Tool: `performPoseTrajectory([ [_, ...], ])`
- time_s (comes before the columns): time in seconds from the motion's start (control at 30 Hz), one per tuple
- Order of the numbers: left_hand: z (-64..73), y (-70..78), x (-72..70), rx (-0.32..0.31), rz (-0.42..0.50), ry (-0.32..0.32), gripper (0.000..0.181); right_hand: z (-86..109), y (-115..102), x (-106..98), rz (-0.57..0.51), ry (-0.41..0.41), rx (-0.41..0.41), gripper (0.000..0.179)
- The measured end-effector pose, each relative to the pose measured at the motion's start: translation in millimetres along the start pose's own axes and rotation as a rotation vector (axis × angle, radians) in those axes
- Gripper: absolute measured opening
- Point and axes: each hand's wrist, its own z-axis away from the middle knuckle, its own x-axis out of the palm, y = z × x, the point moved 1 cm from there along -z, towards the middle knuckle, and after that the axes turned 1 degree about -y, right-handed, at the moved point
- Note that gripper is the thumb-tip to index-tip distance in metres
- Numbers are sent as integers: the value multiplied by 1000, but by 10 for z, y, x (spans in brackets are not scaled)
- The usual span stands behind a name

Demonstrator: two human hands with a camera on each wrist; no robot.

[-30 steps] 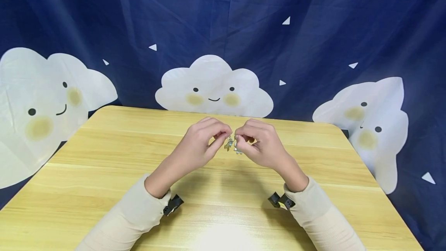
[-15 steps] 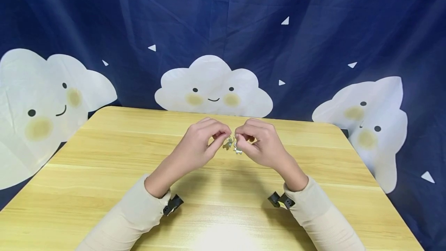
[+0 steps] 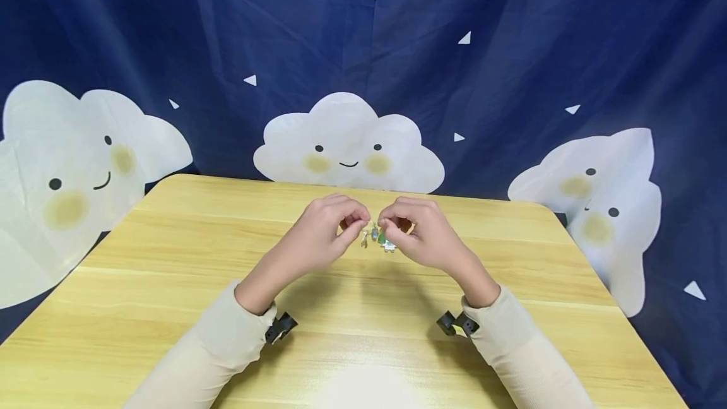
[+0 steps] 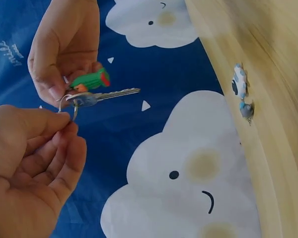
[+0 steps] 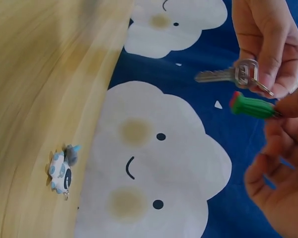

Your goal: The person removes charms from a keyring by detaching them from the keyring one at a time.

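Note:
My left hand (image 3: 324, 232) pinches a thin metal key ring (image 4: 75, 112) between thumb and fingertip. From that ring sticks out a silver key (image 5: 223, 76). Facing it, my right hand (image 3: 423, 232) pinches the end of a small green charm (image 5: 253, 106) with a red tip. In the left wrist view the charm's orange end overlaps the key's head. Beyond the hands, a white figurine charm (image 4: 240, 82) with pale blue spots lies on the table, beside a small grey charm (image 5: 71, 155) with a blue tip.
The light wood table (image 3: 170, 251) has rounded far corners. Close behind its far edge hangs a dark blue curtain (image 3: 318, 30) printed with smiling clouds. A black wrist camera (image 3: 281, 327) sits at the left cuff, and another camera (image 3: 457, 324) at the right.
Both hands have shifted slightly left. The key now hangs farther left, and the green charm, hidden before in the head view, shows below the right fingertips.

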Motion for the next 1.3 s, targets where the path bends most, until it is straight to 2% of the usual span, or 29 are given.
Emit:
performPoseTrajectory([
  [0.13,18,-97,47,-76,-2,-71,7,0,76,41,-50,-156,112,14],
  [0.3,57,-287,202,-145,5,-198,8,49,214,142,-146,-341,233,14],
  [0.43,118,-402,302,-174,14,-293,8,98,323,262,-205,-471,289,16],
  [0.53,173,-477,352,-183,13,-358,10,117,396,351,-198,-543,288,16],
  [0.7,208,-627,409,-194,35,-412,10,90,536,473,-176,-589,275,20],
  [0.83,183,-752,450,-244,94,-432,13,23,686,553,-179,-598,303,22],
  [0.97,130,-879,485,-302,114,-445,15,-64,815,616,-137,-592,348,19],
  [1.17,75,-1050,521,-366,88,-458,11,-191,956,678,-99,-594,367,14],
  [1.3,61,-1125,531,-382,51,-456,9,-244,1059,696,-108,-621,398,13],
])
